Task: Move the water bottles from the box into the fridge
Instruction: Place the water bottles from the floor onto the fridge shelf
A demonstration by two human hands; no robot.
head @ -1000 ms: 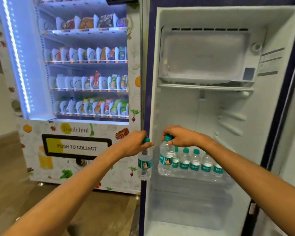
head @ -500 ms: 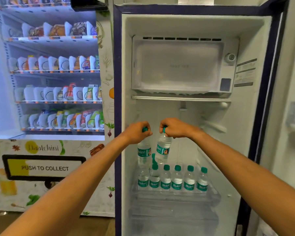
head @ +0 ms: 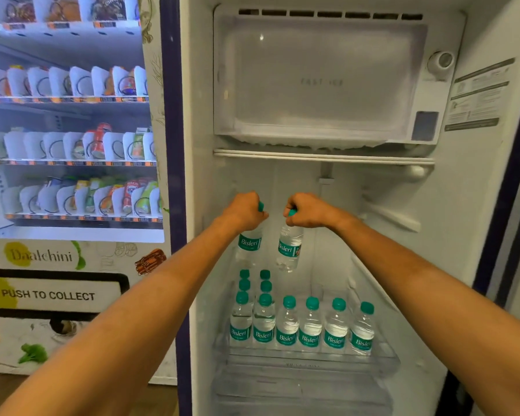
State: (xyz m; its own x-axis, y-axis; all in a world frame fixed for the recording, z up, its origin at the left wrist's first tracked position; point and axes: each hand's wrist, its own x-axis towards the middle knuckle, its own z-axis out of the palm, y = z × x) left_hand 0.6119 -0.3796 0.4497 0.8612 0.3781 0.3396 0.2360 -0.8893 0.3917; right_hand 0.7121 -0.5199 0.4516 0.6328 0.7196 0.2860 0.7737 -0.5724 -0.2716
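The open fridge [head: 478, 235] held a clear shelf [head: 385, 360] of stored bottles [head: 311, 325], three deep at the left. Inside, above them, our left grip [head: 245, 211] was clamped round the left bottle [head: 249, 243] at its cap, and our right grip [head: 305, 210] round the right bottle [head: 289, 249] likewise. Placing was in hand; next, we judged, came lowering both behind the near row.
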